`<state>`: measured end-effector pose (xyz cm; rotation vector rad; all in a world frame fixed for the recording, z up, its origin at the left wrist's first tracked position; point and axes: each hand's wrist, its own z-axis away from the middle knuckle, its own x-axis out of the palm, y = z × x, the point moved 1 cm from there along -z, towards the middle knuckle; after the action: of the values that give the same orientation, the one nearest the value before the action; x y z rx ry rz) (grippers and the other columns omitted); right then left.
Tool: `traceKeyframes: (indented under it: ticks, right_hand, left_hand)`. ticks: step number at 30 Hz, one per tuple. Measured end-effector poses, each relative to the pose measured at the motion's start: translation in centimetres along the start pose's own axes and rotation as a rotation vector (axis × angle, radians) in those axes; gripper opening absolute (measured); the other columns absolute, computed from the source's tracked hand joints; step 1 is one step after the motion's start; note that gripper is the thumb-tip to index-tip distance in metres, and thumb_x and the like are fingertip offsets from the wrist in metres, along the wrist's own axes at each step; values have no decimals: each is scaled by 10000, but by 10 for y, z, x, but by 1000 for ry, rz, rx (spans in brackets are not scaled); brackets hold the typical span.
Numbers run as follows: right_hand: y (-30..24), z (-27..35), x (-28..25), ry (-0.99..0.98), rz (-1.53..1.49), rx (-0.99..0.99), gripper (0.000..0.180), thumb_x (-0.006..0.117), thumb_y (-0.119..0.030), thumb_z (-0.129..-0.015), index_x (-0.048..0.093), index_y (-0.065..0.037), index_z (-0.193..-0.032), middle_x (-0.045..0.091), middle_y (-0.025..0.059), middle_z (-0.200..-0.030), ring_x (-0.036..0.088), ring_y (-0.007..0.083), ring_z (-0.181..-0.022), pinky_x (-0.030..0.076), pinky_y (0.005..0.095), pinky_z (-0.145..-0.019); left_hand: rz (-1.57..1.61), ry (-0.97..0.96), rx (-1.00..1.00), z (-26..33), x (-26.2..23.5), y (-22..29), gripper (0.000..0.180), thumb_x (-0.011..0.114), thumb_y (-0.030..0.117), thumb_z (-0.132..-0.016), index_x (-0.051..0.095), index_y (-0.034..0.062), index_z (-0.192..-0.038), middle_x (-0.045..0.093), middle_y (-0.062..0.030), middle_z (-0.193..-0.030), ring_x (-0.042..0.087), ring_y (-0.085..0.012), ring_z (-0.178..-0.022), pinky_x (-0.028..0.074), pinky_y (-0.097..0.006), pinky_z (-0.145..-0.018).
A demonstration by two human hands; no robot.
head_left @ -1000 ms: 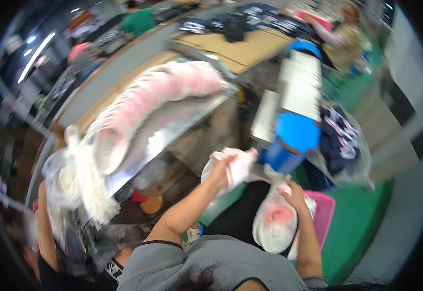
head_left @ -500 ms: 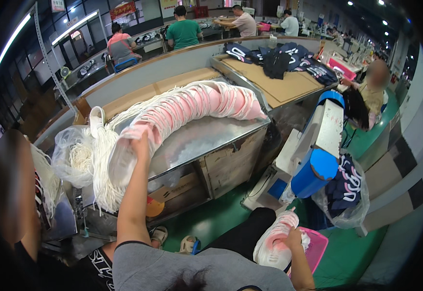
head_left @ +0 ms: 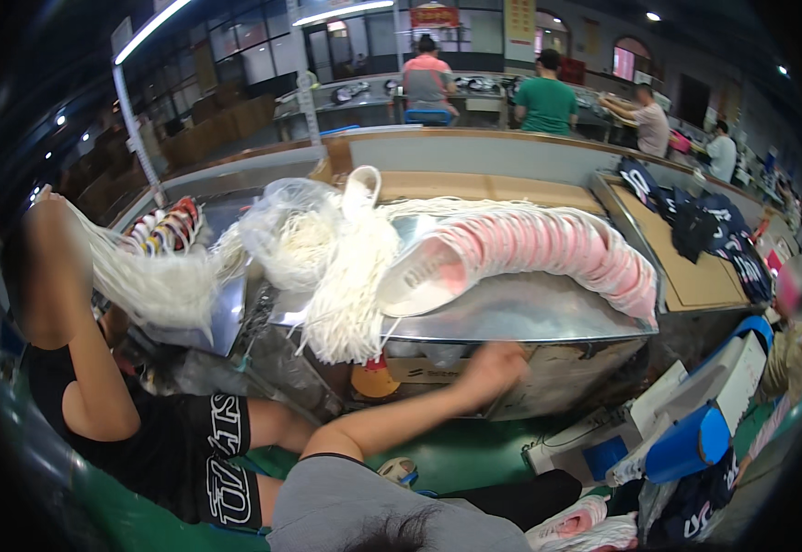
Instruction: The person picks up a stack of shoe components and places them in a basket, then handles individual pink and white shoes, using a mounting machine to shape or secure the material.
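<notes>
Has left hand (head_left: pixel 497 366), too blurred to tell clenched or released, before metal table (head_left: pixel 539 311) bearing nested pink-and-white shoes (head_left: pixel 530 248), overhanging white laces (head_left: pixel 350 304) and clear bag (head_left: pixel 267 207) of coiled cords (head_left: pixel 300 243), and right hand out of sight.

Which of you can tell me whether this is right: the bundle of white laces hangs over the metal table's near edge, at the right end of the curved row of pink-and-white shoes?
The end is wrong: in the head view, the bundle of white laces hangs over the near edge of the metal table at the left end of the curved row of pink-and-white shoes.
</notes>
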<state>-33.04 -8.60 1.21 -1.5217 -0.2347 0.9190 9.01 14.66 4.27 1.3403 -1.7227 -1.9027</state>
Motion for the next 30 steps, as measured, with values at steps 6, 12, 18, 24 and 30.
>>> traceKeyframes:
  ticks: [6,12,18,24,30]
  right_hand:
    - [-12,-19,9,462,-353,-293,569,688,-180,-803,388,6,-1249,514,191,-1164,549,272,-993,494,408,-838]
    - [-2,-15,78,625,5,-411,498,639,-188,-763,511,9,-1202,577,169,-1107,573,239,-970,477,320,-815]
    - [-15,-26,45,197,-142,-550,662,549,-421,-848,381,59,-1273,418,194,-1254,453,288,-1108,395,369,-924]
    - [-8,-48,57,45,-757,7,330,514,-123,-875,486,-61,-1197,529,86,-1136,527,197,-1035,430,314,-892]
    - [70,-82,80,448,-829,186,203,518,-74,-853,528,-67,-1055,519,-4,-757,484,73,-663,406,231,-579]
  left_hand:
    - [978,-1070,-138,112,231,112,399,597,318,-880,528,26,-1143,509,-59,-1133,495,-122,-1025,417,-267,-880]
    - [1019,-704,-431,76,279,92,528,594,399,-854,505,-2,-1185,526,-97,-1159,502,-148,-1047,407,-268,-892]
    - [978,-699,-302,97,228,72,639,607,453,-826,480,-18,-1238,534,-142,-1181,504,-180,-1078,396,-268,-912]
    - [1775,-1163,-662,67,268,-12,304,422,306,-975,541,96,-1160,580,1,-935,544,-98,-880,440,-279,-863]
    - [992,-628,-640,58,189,34,396,511,383,-911,590,52,-1114,619,-49,-999,599,-129,-873,505,-294,-804]
